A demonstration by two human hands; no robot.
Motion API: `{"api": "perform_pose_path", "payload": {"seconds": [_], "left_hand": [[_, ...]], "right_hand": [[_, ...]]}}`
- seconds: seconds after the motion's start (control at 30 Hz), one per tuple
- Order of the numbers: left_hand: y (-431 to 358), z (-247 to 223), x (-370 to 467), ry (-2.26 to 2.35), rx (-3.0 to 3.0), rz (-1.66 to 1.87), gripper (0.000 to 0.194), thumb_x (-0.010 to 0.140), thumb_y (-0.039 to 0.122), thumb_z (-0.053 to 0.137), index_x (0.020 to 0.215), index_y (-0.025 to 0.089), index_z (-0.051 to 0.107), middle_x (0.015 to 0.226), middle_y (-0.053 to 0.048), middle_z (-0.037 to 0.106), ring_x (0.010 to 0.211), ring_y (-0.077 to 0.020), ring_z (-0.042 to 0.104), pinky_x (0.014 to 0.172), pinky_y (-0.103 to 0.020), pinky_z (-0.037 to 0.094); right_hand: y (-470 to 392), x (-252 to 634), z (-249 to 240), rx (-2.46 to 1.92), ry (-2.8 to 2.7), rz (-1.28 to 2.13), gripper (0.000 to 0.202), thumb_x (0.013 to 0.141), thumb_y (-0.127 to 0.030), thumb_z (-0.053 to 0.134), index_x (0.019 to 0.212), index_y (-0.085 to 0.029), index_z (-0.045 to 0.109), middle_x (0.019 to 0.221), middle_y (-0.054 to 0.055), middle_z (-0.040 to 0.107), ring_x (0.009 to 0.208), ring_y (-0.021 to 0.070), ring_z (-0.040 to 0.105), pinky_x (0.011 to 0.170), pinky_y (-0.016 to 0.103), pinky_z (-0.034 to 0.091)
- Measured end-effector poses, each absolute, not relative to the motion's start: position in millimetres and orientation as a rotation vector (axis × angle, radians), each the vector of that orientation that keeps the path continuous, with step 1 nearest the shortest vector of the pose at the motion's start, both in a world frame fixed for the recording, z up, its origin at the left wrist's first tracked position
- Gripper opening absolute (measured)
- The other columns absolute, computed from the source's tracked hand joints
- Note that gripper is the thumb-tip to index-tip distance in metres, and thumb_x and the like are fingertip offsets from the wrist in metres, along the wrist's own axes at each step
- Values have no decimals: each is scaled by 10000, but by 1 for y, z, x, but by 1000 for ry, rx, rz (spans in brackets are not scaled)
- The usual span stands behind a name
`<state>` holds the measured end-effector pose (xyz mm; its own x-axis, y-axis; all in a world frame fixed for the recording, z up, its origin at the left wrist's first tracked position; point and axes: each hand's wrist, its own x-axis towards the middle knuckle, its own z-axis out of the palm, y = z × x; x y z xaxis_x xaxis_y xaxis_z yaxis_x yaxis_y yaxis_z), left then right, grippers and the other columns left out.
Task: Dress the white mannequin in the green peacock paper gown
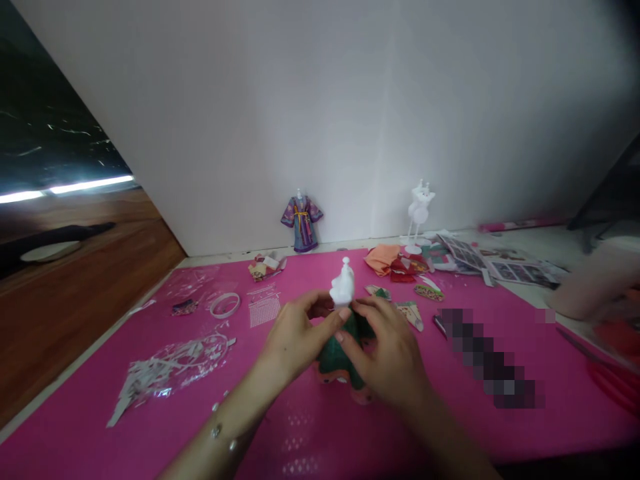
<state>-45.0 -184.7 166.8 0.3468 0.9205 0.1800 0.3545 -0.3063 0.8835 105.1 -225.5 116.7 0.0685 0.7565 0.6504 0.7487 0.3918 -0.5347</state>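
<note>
A small white mannequin torso (343, 288) stands upright between my hands, with a green doll skirt (332, 355) around its waist. The skirt has an orange-pink patterned hem. My left hand (300, 333) pinches the skirt's waist from the left, its thumb at the front. From the right, my right hand (393, 347) also pinches the waist, thumb and fingers closed on the cloth. Both thumbs meet near the front of the waist. The skirt's back and the mannequin's stand are mostly hidden by my hands and the cloth.
On the pink mat (200, 427) lie a plastic bag of white strips (170, 367), a tape roll (225, 305) and fabric scraps (395, 261). A dressed doll figure (302, 223) and a bare mannequin (420, 210) stand by the wall. Red-handled scissors (610, 387) lie right, near a pixelated dark object (487, 357).
</note>
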Motion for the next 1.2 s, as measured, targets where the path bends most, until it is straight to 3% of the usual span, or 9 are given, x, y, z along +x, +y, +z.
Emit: {"api": "perform_pose_path", "payload": {"seconds": [0.2,0.3,0.43,0.57,0.83,0.97,1.1,1.2], "left_hand": [[-192,176,-44,1047,1820,863,307,838,427,553,919,182,719,900,-56,727,875,-223,655,770,-305,492],[-195,179,-44,1039,1866,828,331,859,441,514,860,182,720,844,-47,709,880,-228,649,790,-313,480],[-195,179,-45,1019,1836,784,379,862,473,495,791,160,697,812,-52,703,846,-221,643,800,-322,481],[-186,172,-52,1049,1711,827,381,836,491,526,866,151,695,783,-52,707,783,-204,650,751,-317,497],[-157,107,-80,1274,1729,1029,271,782,432,590,767,165,635,708,-28,645,684,-177,592,657,-295,460],[-155,76,-81,1302,1781,1019,257,737,406,650,837,170,647,844,-61,671,806,-213,611,748,-336,464],[-154,58,-74,1311,1821,1026,374,671,344,728,994,179,634,1005,-84,670,951,-243,607,836,-372,457],[-151,55,-70,1295,1867,1010,223,689,274,705,893,194,665,937,-60,674,915,-231,607,822,-358,453]], "right_hand": [[-213,116,120,-1349,-1633,-38,222,770,-404,700,814,-193,647,855,61,682,827,239,607,793,393,430],[-208,123,123,-1334,-1680,-15,170,792,-365,672,824,-198,666,789,51,672,777,229,593,749,373,429],[-199,134,123,-1205,-1786,50,164,818,-277,630,951,-196,681,877,67,692,846,239,609,776,369,446],[-189,146,124,-1103,-1856,154,141,822,-247,617,940,-190,672,938,61,706,909,232,633,806,350,463],[-179,159,129,-1114,-1892,377,150,832,-242,594,943,-181,676,949,53,712,900,227,651,782,326,477],[-174,162,125,-1076,-1873,409,161,833,-254,592,953,-185,676,980,52,711,945,239,649,807,332,488],[-174,165,123,-1068,-1868,395,162,837,-266,591,955,-194,678,955,41,711,899,230,655,803,335,500],[-175,167,122,-1038,-1876,395,178,851,-275,584,985,-204,675,1012,42,707,949,230,652,852,340,496]]}}
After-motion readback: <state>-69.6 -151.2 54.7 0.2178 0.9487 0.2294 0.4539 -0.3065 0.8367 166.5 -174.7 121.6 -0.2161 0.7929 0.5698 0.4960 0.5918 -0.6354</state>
